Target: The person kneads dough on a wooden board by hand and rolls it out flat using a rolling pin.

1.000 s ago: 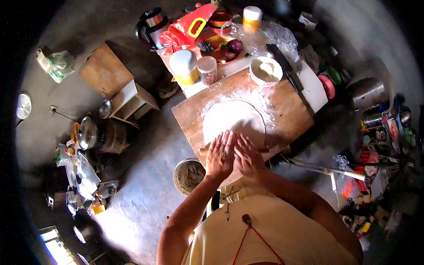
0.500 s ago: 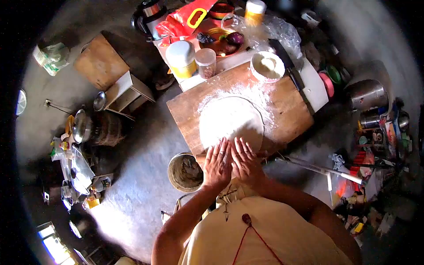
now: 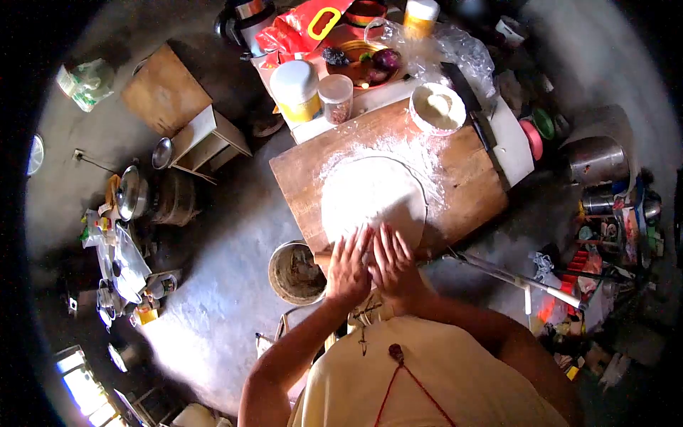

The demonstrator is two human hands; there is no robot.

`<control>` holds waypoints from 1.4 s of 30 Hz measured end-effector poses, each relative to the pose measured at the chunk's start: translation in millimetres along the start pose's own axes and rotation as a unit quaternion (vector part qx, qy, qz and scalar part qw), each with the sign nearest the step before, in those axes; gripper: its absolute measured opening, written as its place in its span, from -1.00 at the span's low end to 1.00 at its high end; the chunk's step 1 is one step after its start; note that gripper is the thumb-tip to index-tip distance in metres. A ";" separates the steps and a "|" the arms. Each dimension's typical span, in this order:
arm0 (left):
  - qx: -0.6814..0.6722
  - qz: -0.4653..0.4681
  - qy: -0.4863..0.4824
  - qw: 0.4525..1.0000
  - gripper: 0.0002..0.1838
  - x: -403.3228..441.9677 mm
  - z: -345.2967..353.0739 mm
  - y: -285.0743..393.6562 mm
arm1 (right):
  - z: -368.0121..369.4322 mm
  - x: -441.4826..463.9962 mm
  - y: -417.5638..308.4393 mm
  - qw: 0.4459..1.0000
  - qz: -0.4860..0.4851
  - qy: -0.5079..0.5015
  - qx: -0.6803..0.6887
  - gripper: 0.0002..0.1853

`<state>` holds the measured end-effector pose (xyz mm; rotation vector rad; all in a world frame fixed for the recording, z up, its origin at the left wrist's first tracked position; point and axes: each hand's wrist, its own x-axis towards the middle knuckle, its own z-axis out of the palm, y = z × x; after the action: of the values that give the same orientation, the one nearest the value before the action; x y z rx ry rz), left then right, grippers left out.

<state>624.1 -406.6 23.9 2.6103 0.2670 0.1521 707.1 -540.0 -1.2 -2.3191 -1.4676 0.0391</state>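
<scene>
A large round sheet of dough [image 3: 363,192], white with flour, lies on a wooden board [image 3: 299,185]. My left hand [image 3: 350,267] rests palm down at the dough's near edge, fingers stretched forward. Beside it, my right hand [image 3: 393,267] lies flat in the same way, the two nearly touching. A brown wooden stick, apparently a rolling pin [image 3: 322,258], pokes out to the left of my left hand; its middle is hidden beneath my hands. Loose flour [image 3: 427,160] is scattered around the sheet's far and right sides.
A bowl of flour [image 3: 437,110] and a knife [image 3: 482,129] are at the board's far right. Behind stand a white-and-yellow jar [image 3: 294,89], a clear tub [image 3: 336,99] and a dish of vegetables [image 3: 363,67]. A bucket [image 3: 295,274] stands on the floor, left of my body.
My hands have drawn slightly back toward my body, and their fingertips are closer together. The dough sheet stays in place; the view has shifted a little.
</scene>
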 end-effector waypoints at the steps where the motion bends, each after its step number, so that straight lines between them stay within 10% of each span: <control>1: 0.004 -0.004 -0.004 1.000 -0.29 4.8 1.3 -3.1 | -9.7 20.4 8.4 0.999 -0.033 0.019 -0.028 -0.32; 16: 0.150 -0.070 0.185 0.969 -0.32 146.7 -7.4 -70.3 | -16.1 154.6 94.3 0.997 0.022 0.045 -0.053 -0.19; 26: 0.069 -0.040 0.021 0.997 -0.21 52.0 -26.8 -39.2 | -55.3 69.7 62.3 0.999 0.000 -0.039 0.033 -0.14; 30: 0.145 -0.059 0.096 0.983 -0.30 126.3 -31.3 -64.4 | 10.9 144.9 122.0 0.984 0.004 0.131 0.117 -0.15; 36: 0.103 -0.008 0.068 0.992 -0.38 121.5 -29.1 -67.6 | -56.3 145.7 125.2 0.974 -0.016 -0.136 0.183 -0.25; 42: 0.144 -0.022 0.083 0.986 -0.50 90.4 -8.4 -58.5 | -12.5 105.4 156.4 0.994 -0.080 -0.034 0.065 -0.29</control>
<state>701.4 -333.2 7.2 2.8795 0.4340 0.3380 892.4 -510.1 -23.7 -2.1104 -1.6280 0.1655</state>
